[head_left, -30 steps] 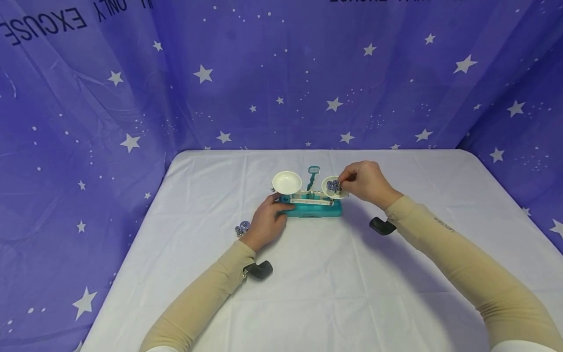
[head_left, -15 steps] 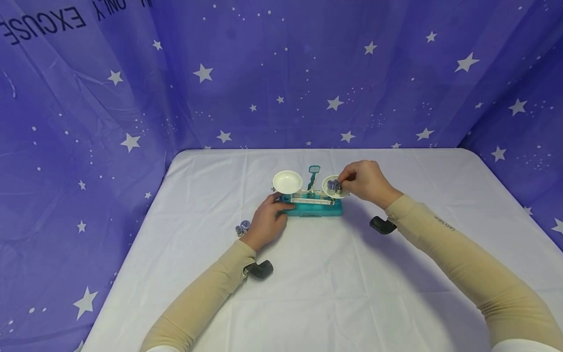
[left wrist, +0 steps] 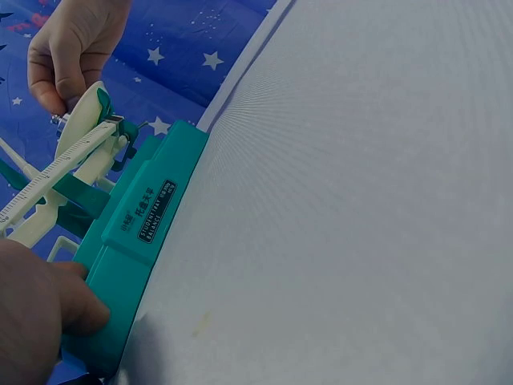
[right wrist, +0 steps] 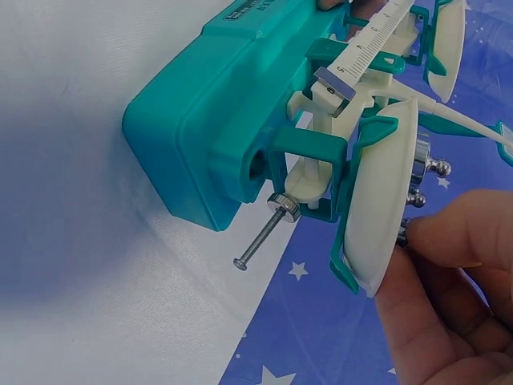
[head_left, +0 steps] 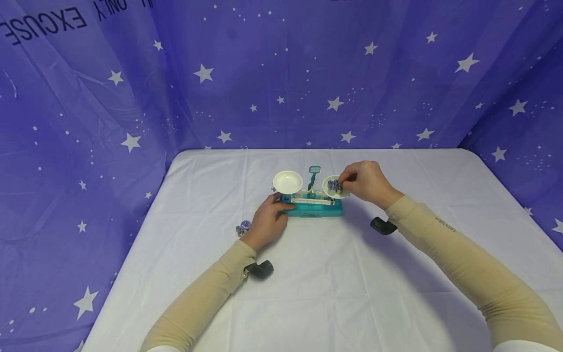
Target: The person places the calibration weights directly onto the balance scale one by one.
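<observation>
A teal balance scale (head_left: 314, 210) stands on the table, its left pan (head_left: 288, 182) holding nothing. Several metal weights (head_left: 333, 185) stand in the right pan (head_left: 326, 191). The right hand (head_left: 369, 183) pinches one small metal weight (right wrist: 402, 233) between thumb and finger at that pan, most of it hidden by the fingertips. At the left end of the scale's base, the left hand (head_left: 266, 220) grips it, thumb on the front in the left wrist view (left wrist: 36, 313). Marked sliding ruler (right wrist: 369, 44) runs along the scale's front.
Several more metal weights (head_left: 243, 227) lie on the white tablecloth (head_left: 316, 293) just left of the left wrist. Black wrist devices (head_left: 260, 270) hang beneath both sleeves. A purple curtain with stars (head_left: 272, 73) rises behind the table and along its sides.
</observation>
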Available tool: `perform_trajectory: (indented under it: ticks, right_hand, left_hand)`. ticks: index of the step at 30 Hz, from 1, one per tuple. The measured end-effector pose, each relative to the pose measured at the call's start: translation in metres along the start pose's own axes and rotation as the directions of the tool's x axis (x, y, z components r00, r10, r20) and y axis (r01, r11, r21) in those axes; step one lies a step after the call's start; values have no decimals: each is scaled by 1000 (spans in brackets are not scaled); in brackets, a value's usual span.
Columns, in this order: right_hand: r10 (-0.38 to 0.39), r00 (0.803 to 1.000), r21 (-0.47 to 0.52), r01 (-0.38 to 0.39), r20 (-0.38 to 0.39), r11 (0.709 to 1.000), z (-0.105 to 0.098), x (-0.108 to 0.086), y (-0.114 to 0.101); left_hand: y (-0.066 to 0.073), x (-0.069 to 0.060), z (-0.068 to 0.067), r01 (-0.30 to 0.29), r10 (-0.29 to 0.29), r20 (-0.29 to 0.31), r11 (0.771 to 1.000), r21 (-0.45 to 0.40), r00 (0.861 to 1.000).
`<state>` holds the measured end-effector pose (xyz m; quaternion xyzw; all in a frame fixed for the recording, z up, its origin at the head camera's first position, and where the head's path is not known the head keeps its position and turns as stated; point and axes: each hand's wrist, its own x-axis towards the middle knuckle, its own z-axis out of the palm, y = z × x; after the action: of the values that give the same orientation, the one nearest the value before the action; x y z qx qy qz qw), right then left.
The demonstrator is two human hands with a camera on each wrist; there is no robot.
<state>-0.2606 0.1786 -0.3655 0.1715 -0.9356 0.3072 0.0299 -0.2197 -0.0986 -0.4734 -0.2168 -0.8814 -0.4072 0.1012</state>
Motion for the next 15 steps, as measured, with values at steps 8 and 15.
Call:
perform_trajectory:
  ticks: [8, 15]
  right_hand:
    - [14, 1000, -2, -14, 4, 1000, 0, -1, 0]
    - [-2, 1000, 0, 2, -8, 1000, -2, -1, 0]
  left_hand:
    - [0, -1, 0, 4, -4, 7, 1000, 2, 1000]
    - [0, 0, 0, 4, -4, 2, 1000, 2, 1000]
